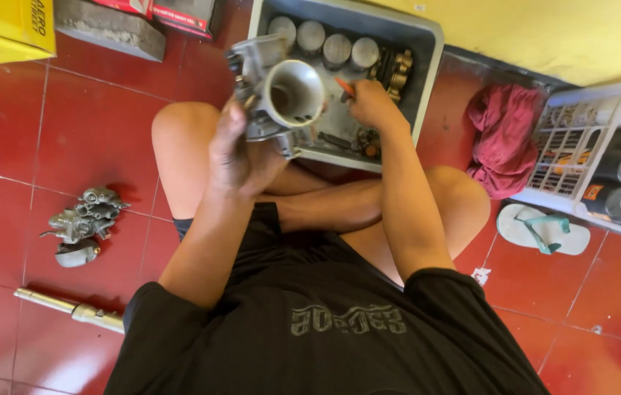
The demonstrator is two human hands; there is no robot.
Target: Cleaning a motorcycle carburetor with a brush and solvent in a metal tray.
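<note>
The left hand (pixel 234 157) grips a grey metal carburetor (pixel 277 95), fingers wrapped around it. The right hand (pixel 370 102) pinches an orange-handled tool (pixel 345 86) above a grey tray (pixel 427 44).

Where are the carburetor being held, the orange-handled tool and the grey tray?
carburetor (pixel 292 93), head view, on the rim of its round open bore.
orange-handled tool (pixel 344 85), head view, on the orange handle above the right hand.
grey tray (pixel 427 58), head view, on its right wall.

The person wears a black short-sleeved t-shirt (pixel 325 329) filling the lower middle of the frame, with a faded grey printed design across the chest. Black shorts (pixel 266 227) show above it at centre. Forearms, both hands and both knees are bare.
</note>
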